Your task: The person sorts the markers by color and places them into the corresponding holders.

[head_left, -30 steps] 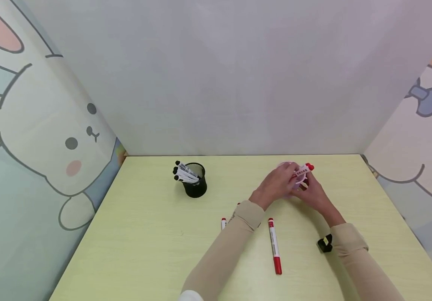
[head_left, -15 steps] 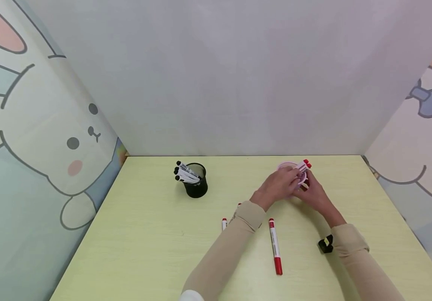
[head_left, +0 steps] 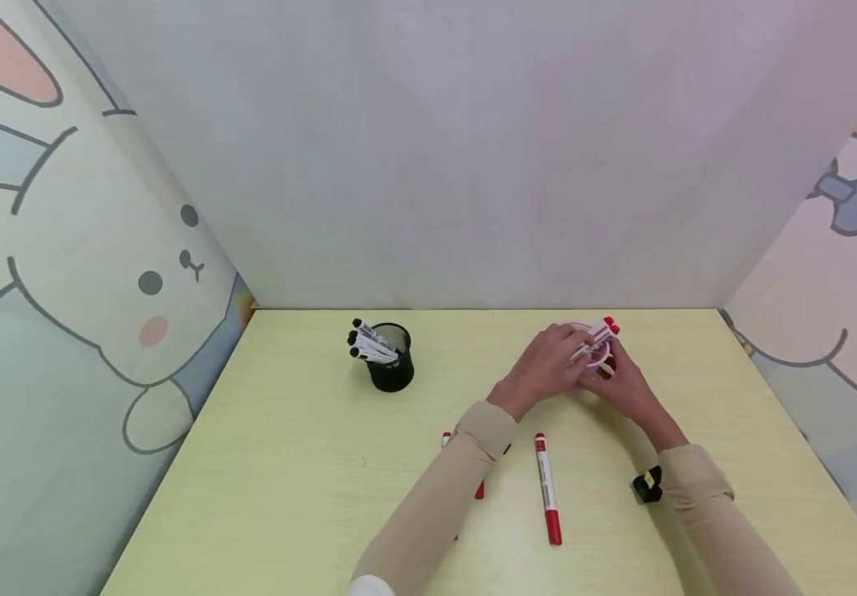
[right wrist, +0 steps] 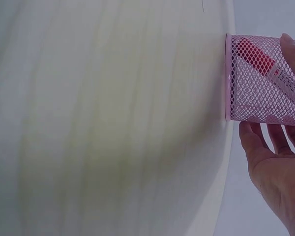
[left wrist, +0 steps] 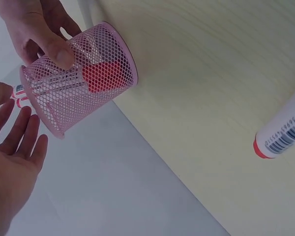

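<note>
A pink mesh pen cup [left wrist: 76,108] stands on the table toward the right, holding white markers with red caps [head_left: 598,333] that stick out over its rim. My right hand [head_left: 625,385] grips the cup from the right side, its thumb across the mesh in the left wrist view. Beside the cup's mouth, my left hand [head_left: 543,364] has its fingers loosely extended next to the marker ends. In the left wrist view its fingers [left wrist: 24,137] look apart from them. Through the mesh a red cap [right wrist: 255,56] shows near the cup's base.
A black mesh cup [head_left: 391,377] with several black-capped white markers [head_left: 374,343] stands left of centre. One red-and-white marker [head_left: 547,488] lies nearer me; other red marker ends [head_left: 479,490] show beside my left sleeve. A small black object [head_left: 647,485] sits by my right cuff.
My left hand has drawn back slightly left, uncovering more of the markers in the pink cup. The markers' red ends shifted a little. My right hand stays on the cup.
</note>
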`<state>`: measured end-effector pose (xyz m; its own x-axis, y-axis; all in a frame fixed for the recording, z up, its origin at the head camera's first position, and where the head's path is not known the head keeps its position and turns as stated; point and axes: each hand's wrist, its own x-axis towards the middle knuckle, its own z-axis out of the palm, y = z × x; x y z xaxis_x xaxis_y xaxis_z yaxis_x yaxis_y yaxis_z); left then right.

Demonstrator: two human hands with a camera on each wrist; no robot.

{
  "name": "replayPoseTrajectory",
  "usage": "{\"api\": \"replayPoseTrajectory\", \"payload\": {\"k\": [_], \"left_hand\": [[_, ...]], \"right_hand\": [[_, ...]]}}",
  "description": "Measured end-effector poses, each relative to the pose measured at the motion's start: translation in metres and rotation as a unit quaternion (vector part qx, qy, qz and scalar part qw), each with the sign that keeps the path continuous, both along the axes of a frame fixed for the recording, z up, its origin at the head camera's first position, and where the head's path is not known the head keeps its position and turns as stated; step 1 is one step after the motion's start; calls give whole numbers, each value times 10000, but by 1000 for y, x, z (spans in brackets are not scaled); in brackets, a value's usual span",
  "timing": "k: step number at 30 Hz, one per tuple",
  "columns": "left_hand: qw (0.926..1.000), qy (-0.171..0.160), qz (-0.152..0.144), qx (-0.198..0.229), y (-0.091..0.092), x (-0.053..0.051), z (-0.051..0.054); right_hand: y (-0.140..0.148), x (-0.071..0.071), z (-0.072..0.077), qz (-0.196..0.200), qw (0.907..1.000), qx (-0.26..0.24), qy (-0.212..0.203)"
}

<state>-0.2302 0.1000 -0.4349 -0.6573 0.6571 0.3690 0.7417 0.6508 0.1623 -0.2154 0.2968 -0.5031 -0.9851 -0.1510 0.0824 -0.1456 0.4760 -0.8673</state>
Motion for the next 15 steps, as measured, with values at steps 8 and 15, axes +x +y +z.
{"api": "replayPoseTrajectory", "payload": {"k": [8,15], "left_hand": [[9998,175,-73,69,-9,2,-1],[9996,211,-170,88,-20,2,-4]], "right_hand": [[1,-2,-1,35,9999,6,-139],[1,-2,-1,47,9998,-115,-153]]}}
